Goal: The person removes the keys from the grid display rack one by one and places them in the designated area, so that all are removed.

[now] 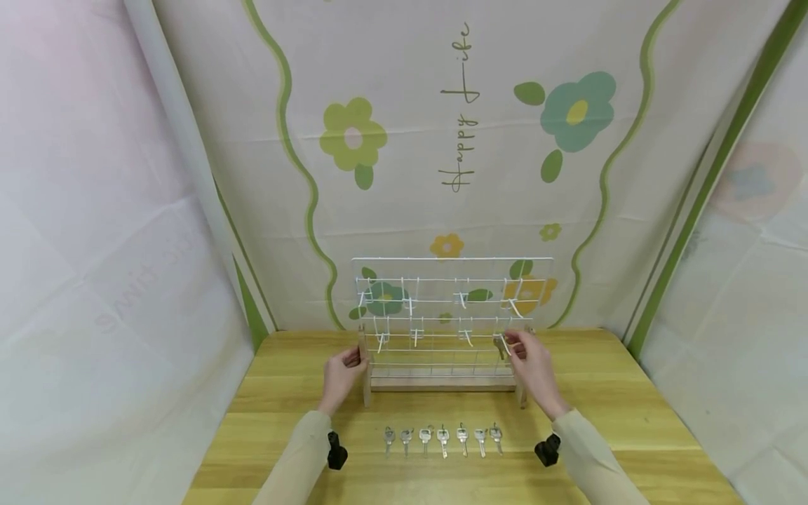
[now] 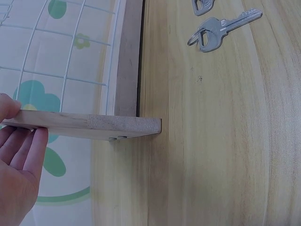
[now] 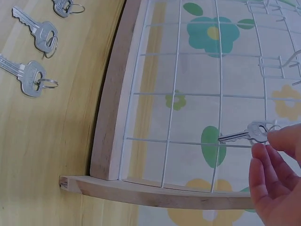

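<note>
A white wire grid rack (image 1: 442, 384) with a wooden base and wooden side posts stands on the table, with two rows of white hooks (image 1: 466, 337) on its grid. The left hand (image 1: 341, 375) holds the left wooden post (image 2: 94, 123), thumb on one side and fingers on the other. At the rack's right side, the right hand (image 1: 533, 366) pinches a silver key (image 3: 247, 133) near its ring, between thumb and fingers. That key hangs close to the lower right hook, its blade in front of the wires. Several silver keys (image 1: 444, 436), each with a small ring, lie in a row before the rack.
The wooden table (image 1: 303, 449) carries the rack and the row of keys. Behind rises a pale cloth wall (image 1: 391, 56) printed with flowers and "Happy Life", with more cloth on both sides. Black devices (image 1: 337, 451) sit at the wrists.
</note>
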